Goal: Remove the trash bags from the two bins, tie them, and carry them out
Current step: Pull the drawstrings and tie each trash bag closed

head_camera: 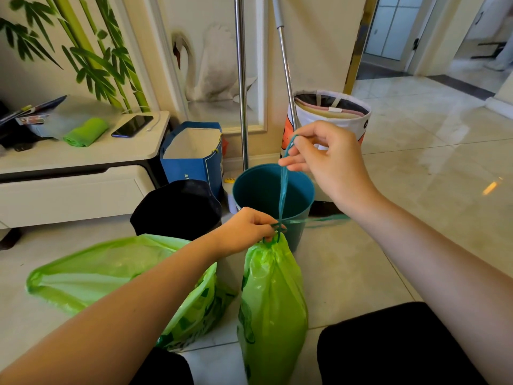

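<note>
A full green trash bag (273, 301) stands upright on the floor between my knees, its neck gathered tight. My left hand (245, 229) pinches the knot of the teal drawstring (283, 190) at the bag's neck. My right hand (322, 154) holds the drawstring loop pulled up taut above the teal bin (294, 234). A second green trash bag (111, 273) lies open-mouthed on the floor to the left, partly under my left forearm. The black bin (177, 209) stands behind it, left of the teal bin.
A blue paper bag (191, 162) and two metal poles (241, 93) stand against the wall behind the bins. A white fabric basket (341, 118) sits at the right. A low white cabinet (75, 190) at left holds a phone and a green bag roll (86, 132). Tiled floor extends right toward a doorway.
</note>
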`<state>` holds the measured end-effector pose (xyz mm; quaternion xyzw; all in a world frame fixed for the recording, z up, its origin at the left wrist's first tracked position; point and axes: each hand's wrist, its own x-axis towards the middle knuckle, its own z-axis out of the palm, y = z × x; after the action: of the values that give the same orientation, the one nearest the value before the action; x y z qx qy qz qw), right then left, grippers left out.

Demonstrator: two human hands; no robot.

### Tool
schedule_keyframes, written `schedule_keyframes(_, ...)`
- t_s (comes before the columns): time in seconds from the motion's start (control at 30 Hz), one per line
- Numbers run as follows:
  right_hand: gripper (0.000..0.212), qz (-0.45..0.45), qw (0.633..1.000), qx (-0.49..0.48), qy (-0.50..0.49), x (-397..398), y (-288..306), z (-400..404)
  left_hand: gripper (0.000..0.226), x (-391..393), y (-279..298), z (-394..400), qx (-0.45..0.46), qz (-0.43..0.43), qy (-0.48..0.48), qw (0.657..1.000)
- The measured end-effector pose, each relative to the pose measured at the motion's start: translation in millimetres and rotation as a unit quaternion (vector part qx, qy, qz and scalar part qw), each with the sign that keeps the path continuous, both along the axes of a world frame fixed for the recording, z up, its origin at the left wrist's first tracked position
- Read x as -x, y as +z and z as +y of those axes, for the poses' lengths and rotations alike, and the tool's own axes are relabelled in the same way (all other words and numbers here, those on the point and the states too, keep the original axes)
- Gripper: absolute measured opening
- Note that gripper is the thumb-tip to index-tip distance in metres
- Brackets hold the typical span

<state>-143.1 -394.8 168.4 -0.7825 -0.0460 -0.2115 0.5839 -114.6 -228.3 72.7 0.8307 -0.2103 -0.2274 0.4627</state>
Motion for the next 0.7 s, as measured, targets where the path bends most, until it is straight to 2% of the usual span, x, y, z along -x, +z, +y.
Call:
schedule_keyframes(0.13, 0.017, -0.009, 0.999, 0.025, 0.029, -1, -2, 2, 0.021, 3, -2, -2, -0.016, -0.033, -0.035, 0.999)
schedule_keyframes(0.23, 0.019, 0.008, 0.998, 0.016, 0.054, -1, -3, 3, 0.033, 4, -5, -3, -0.021, -0.046, -0.023, 0.998)
schedule_keyframes(0.3, 0.025, 0.051, 0.997, 0.001, 0.058, -3, -9, 3, 0.029, 5, -4, -5, -0.012, -0.039, -0.010, 0.999)
schedule_keyframes(0.37, 0.039, 0.133, 0.990, 0.015, 0.050, -7, -22, 4, 0.028, 5, -2, -4, 0.000, -0.024, -0.004, 1.000)
schedule_keyframes(0.43, 0.053, 0.229, 0.964, 0.128, 0.054, -9, -40, 4, 0.029, 3, -2, -1, 0.005, -0.014, 0.005, 1.000)
schedule_keyframes(0.5, 0.049, 0.300, 0.914, 0.256, 0.096, -7, -55, 5, 0.032, 2, -2, 2, 0.006, -0.006, 0.015, 1.000)
schedule_keyframes(0.57, 0.034, 0.347, 0.880, 0.292, 0.142, -3, -63, 6, 0.034, 0, -2, 4, 0.007, 0.003, 0.024, 1.000)
schedule_keyframes(0.7, 0.035, 0.372, 0.857, 0.318, 0.161, -1, -64, 5, 0.034, -4, -3, 8, 0.011, 0.031, 0.035, 0.999)
